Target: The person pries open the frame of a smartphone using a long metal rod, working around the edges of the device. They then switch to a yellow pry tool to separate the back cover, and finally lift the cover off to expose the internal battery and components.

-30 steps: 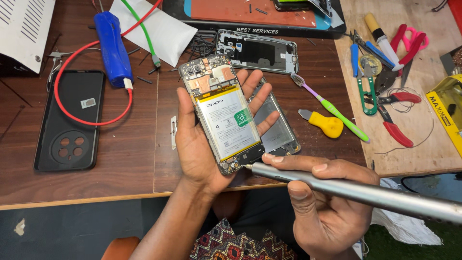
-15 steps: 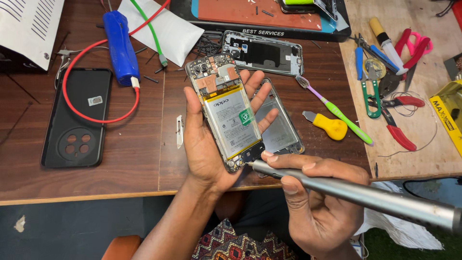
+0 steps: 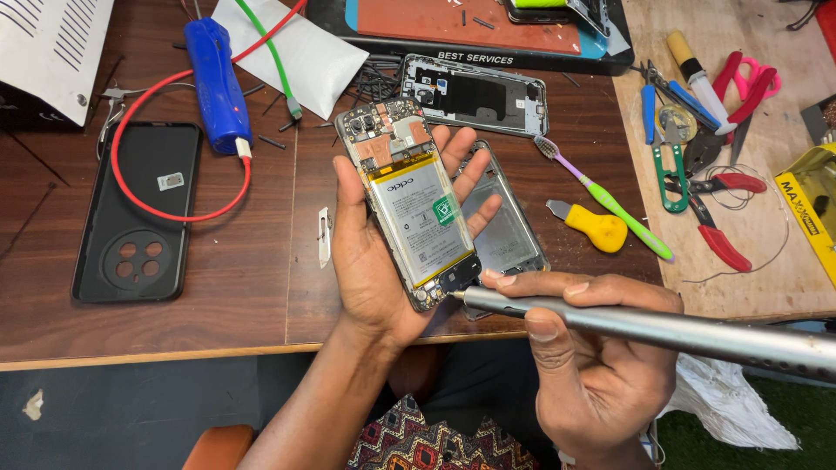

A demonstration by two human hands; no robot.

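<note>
Phone (image 3: 409, 204), back cover off, lies face down in my left hand (image 3: 370, 261), fingers curled round its far edge. Since a moment ago I have raised it slightly toward me; my right hand (image 3: 592, 365) stays closed round the driver (image 3: 662, 331), tip now touching the phone's lower corner, apparently seated on a screw. Battery and copper-shielded board are exposed. Beyond my grip lies a frame (image 3: 475, 91); right of it, a toothbrush (image 3: 601, 196).

Bright even light, soft shadows, sharp
</note>
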